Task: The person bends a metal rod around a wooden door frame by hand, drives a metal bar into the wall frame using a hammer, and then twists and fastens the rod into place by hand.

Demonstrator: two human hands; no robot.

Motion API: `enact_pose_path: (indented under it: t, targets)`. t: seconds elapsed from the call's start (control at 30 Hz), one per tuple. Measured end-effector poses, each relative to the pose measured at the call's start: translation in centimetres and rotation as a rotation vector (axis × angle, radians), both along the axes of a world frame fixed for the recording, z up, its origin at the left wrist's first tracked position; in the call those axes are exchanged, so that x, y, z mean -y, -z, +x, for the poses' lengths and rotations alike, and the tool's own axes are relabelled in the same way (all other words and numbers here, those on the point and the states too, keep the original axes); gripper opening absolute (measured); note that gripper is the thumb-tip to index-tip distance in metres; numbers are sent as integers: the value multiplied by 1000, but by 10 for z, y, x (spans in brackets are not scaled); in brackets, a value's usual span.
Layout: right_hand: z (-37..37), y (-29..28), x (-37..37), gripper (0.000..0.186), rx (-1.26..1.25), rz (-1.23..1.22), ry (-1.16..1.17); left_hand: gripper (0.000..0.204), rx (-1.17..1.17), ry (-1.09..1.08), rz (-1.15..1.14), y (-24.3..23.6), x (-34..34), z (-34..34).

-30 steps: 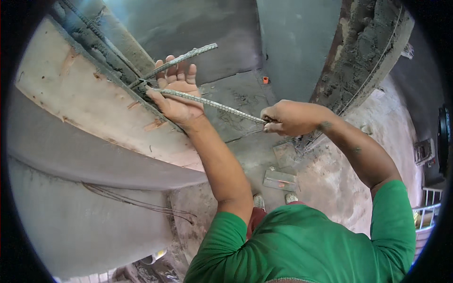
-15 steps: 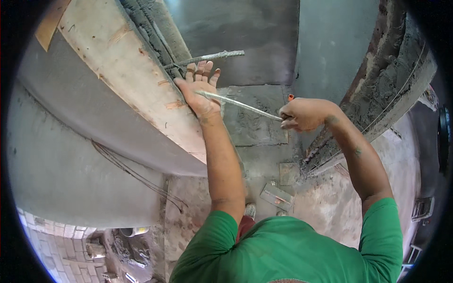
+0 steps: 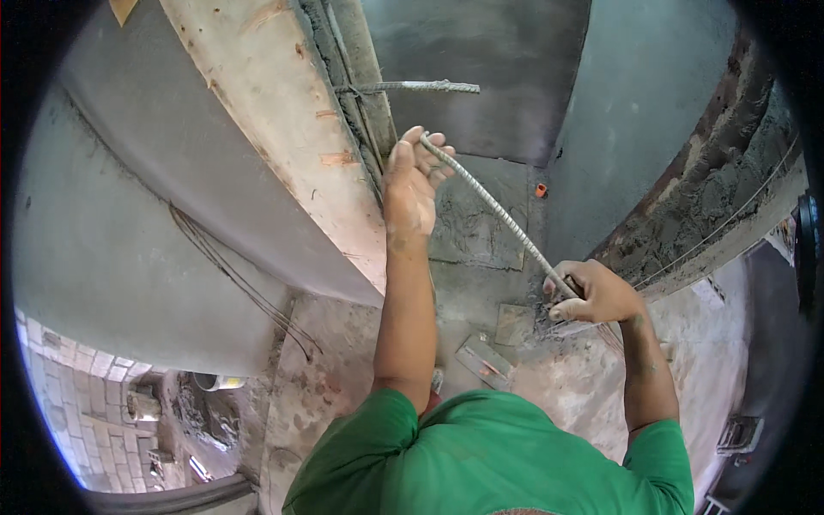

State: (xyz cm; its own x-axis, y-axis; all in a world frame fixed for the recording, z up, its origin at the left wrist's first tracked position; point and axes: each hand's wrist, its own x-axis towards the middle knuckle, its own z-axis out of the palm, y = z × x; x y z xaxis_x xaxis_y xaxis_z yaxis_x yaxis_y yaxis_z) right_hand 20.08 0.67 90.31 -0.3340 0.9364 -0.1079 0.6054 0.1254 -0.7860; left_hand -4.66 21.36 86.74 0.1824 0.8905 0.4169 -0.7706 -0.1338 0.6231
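My left hand is raised against the edge of a wooden form board, its fingers curled over the upper end of a ribbed steel bar. The bar slants down to the right into my right hand, which is closed around its lower end. A second ribbed bar sticks out sideways from the gap beside the board, just above my left hand. Both forearms are bare and I wear a green shirt.
A curved grey concrete wall with loose wires fills the left. A rough mortar-covered wall stands at right. Tile pieces lie on the rough floor below. An orange plug sits in the back wall. A bucket stands lower left.
The ribbed bar has swung from nearly level to steeply slanted. My right hand dropped with its lower end; my left hand stayed up at the board. The view shifted toward the left wall.
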Motion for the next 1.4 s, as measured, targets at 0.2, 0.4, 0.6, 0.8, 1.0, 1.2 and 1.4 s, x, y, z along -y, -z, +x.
enact_pose_path:
  t: [0.2,0.4,0.6,0.8,1.0,1.2,1.4]
  targets:
    - [-11,-34,1,31,-174,192,-178,44,37,215,150,-45,37,6]
    - [-42,-20,-23,24,-63,511,417,34,18,73,60,-63,16,12]
    - [-71,-33,-49,32,-33,630,371,36,25,-66,-29,-71,-3,-2]
    - [-72,-48,-42,33,88,641,350,34,78,-25,-43,-60,-4,-6]
    - [-73,-44,-53,33,327,539,492,24,62,-6,10,-52,-15,-3]
    - [-83,24,-79,44,94,621,440,18,-144,-121,-12,-47,-29,-17]
    - [-113,78,-87,51,-257,414,495,16,-423,-300,-76,-39,-29,-22]
